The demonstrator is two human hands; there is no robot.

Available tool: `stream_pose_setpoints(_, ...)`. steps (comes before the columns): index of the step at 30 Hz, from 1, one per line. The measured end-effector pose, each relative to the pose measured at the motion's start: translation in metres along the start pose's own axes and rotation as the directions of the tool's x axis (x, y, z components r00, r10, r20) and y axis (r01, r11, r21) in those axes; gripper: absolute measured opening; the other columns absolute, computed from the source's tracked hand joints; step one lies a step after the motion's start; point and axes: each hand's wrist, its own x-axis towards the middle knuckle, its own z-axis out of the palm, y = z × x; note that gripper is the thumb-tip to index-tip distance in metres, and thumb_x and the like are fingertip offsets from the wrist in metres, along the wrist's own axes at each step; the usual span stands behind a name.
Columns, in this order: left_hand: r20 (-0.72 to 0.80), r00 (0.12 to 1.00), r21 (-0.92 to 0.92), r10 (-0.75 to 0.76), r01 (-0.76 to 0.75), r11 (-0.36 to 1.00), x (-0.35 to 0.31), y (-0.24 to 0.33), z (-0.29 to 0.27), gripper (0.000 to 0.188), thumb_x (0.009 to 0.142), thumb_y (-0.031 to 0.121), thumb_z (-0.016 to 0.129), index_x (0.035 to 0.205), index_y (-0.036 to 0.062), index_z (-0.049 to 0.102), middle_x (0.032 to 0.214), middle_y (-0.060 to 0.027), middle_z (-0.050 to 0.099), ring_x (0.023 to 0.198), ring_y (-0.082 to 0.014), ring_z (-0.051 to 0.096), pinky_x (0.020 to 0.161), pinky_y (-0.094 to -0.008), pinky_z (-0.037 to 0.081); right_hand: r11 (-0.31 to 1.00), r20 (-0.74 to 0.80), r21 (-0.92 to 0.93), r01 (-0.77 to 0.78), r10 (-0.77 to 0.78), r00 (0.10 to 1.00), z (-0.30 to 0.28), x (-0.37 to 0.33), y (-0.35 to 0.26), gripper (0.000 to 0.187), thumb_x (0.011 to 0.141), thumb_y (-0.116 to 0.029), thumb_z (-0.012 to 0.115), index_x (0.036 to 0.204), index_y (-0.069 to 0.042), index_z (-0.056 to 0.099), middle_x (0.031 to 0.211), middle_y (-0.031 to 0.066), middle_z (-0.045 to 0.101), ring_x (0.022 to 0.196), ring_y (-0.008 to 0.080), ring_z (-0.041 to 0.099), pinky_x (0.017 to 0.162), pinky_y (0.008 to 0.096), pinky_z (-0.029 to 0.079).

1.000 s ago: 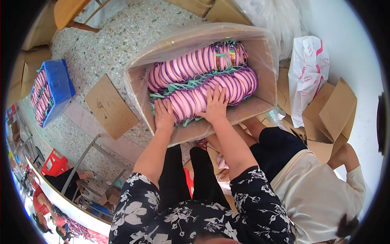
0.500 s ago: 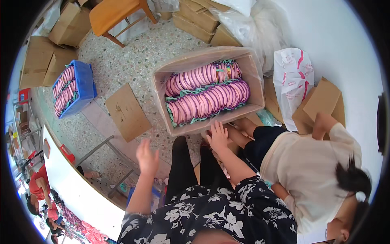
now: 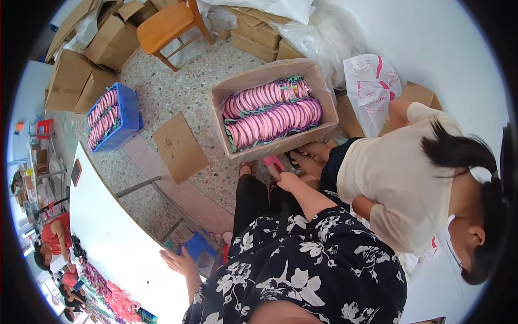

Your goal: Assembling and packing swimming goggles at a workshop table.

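Observation:
My right hand [image 3: 289,181] is closed on a pink and tan tool [image 3: 273,163], low beside the near edge of a carton; its exact kind is too small to make out. The cardboard carton [image 3: 280,148] is lined with clear plastic. Two rows of pink, purple-edged flat pieces with green ties [image 3: 275,120] stand packed inside it. My left hand [image 3: 181,263] is open, fingers spread, at the edge of the white table [image 3: 116,232], and holds nothing.
A co-worker in a cream top [image 3: 399,167] bends close on my right. A blue crate [image 3: 127,127] of similar pieces stands at the left. Flat cardboard [image 3: 179,148] lies on the floor. Beyond are an orange chair [image 3: 167,27], cartons [image 3: 110,43] and a white bag [image 3: 372,89].
My left hand has dropped back toward the table edge. My right hand has left the carton's rim and now grips the pink and tan tool. The co-worker leans further forward.

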Motion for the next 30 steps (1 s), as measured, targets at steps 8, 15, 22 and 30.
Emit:
stream_pose_setpoints(8, 0.047, 0.999, -0.275, -0.021, 0.033, 0.961, -0.052, -0.03, -0.005, 0.073, 0.089, 0.029, 0.062, 0.144, -0.0036, 0.027, 0.147, -0.0263, 0.032, 0.136, -0.0403, 0.032, 0.111, -0.0441, 0.029, 0.988, -0.202, -0.005, 0.152, -0.15, 0.968, -0.011, -0.002, -0.007, 0.038, 0.079, -0.031, 0.055, 0.092, 0.002, 0.067, 0.096, 0.0265, 0.066, 0.092, 0.0403, 0.064, 0.084, 0.0453, 0.049)
stream_pose_setpoints(15, 0.014, 0.996, -0.275, -0.083, 0.083, 0.958, -0.083, -0.035, 0.006, 0.068, 0.089, 0.028, 0.061, 0.142, -0.0033, 0.032, 0.149, -0.0218, 0.031, 0.139, -0.0363, 0.028, 0.114, -0.0448, 0.024, 0.999, -0.061, -0.015, 0.037, -0.038, 0.997, 0.017, -0.026, 0.014, 0.039, 0.077, -0.027, 0.067, 0.103, 0.002, 0.066, 0.106, 0.0255, 0.064, 0.102, 0.0393, 0.061, 0.09, 0.0454, 0.049)
stream_pose_setpoints(22, 0.017, 0.983, -0.306, -0.184, 0.18, 0.935, -0.081, -0.03, 0.0, 0.068, 0.087, 0.029, 0.061, 0.142, 0.0009, 0.034, 0.15, -0.0155, 0.033, 0.14, -0.0311, 0.027, 0.115, -0.0435, 0.021, 0.991, -0.022, -0.098, 0.086, -0.088, 0.996, 0.028, -0.044, 0.025, 0.039, 0.077, -0.031, 0.064, 0.101, -0.002, 0.069, 0.103, 0.0231, 0.066, 0.099, 0.0385, 0.063, 0.089, 0.0433, 0.048)
stream_pose_setpoints(30, -0.013, 0.975, -0.373, -0.22, 0.199, 0.906, -0.084, -0.032, -0.006, 0.067, 0.085, 0.028, 0.064, 0.141, 0.0028, 0.037, 0.149, -0.0121, 0.036, 0.14, -0.0275, 0.028, 0.114, -0.0439, 0.022, 0.964, 0.001, -0.186, 0.191, -0.194, 0.981, 0.037, -0.061, 0.013, 0.038, 0.074, -0.032, 0.069, 0.098, -0.004, 0.069, 0.101, 0.0211, 0.066, 0.095, 0.0366, 0.064, 0.086, 0.0434, 0.05)
